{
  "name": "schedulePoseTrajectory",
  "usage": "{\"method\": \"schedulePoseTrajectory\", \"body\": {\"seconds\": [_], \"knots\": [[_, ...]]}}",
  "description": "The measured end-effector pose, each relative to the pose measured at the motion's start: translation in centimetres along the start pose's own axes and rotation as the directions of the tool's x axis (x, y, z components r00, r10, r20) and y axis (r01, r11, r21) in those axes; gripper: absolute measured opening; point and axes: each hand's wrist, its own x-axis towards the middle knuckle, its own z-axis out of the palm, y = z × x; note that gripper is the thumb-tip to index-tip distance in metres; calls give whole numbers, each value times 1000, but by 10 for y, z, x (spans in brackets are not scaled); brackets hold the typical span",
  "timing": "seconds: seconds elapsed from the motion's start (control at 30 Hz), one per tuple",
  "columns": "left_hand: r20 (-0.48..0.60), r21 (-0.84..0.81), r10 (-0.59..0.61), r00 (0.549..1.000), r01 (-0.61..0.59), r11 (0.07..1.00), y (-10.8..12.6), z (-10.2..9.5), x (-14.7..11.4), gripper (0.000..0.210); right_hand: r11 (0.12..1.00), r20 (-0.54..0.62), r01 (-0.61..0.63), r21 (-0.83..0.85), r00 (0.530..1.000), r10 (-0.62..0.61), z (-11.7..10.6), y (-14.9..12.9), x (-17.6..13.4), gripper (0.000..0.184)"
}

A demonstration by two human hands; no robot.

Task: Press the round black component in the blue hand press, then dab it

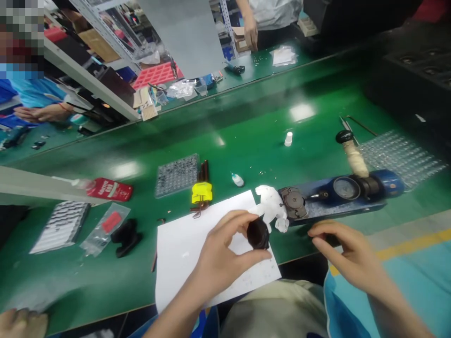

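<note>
2 bare hands are working over a green bench, seen from a camera worn on the person's head. The left hand [225, 253] is pinching a small dark rounded part [258, 233] between thumb and fingertips, holding it just above a white sheet of paper [183, 253], probably so loose bits are landing on the paper and showing up against it. The right hand [345, 253] is hovering at the bench edge with fingers loosely curled; whether it is gripping anything cannot be told. Just beyond the dark part, a crumpled white cloth [271, 206] is lying against the end of a blue hand press [338, 192], whose wrapped lever [354, 157] is standing up, within easy reach. Near the paper are lying a yellow-handled tool [202, 191], a small white bottle [238, 180], a grey parts tray [176, 175] and a red tube [108, 189]. Across the bench, another person's hand [251, 32] is resting at the far edge
</note>
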Motion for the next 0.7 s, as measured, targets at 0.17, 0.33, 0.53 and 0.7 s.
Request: {"method": "schedulePoseTrajectory", "body": {"seconds": [0.17, 0.33, 0.53, 0.7], "knots": [[160, 389, 300, 941, -339, 856, 19, 13, 44, 55, 997, 25, 52, -59, 998, -50, 3, 10, 3, 9], [234, 421, 313, 921, -386, 821, 18, 30, 67, 55, 994, 13, 105, -10, 994, -105, 6, 10, 4, 11], [264, 423, 289, 920, -379, 823, 16, 38, 73, 56, 995, 48, 89, 45, 995, -92, 0, 11, 8, 13], [279, 448, 301, 912, -400, 799, 16, 39, 76, 56, 993, 49, 96, 66, 994, -99, 2, 12, 8, 13]]}}
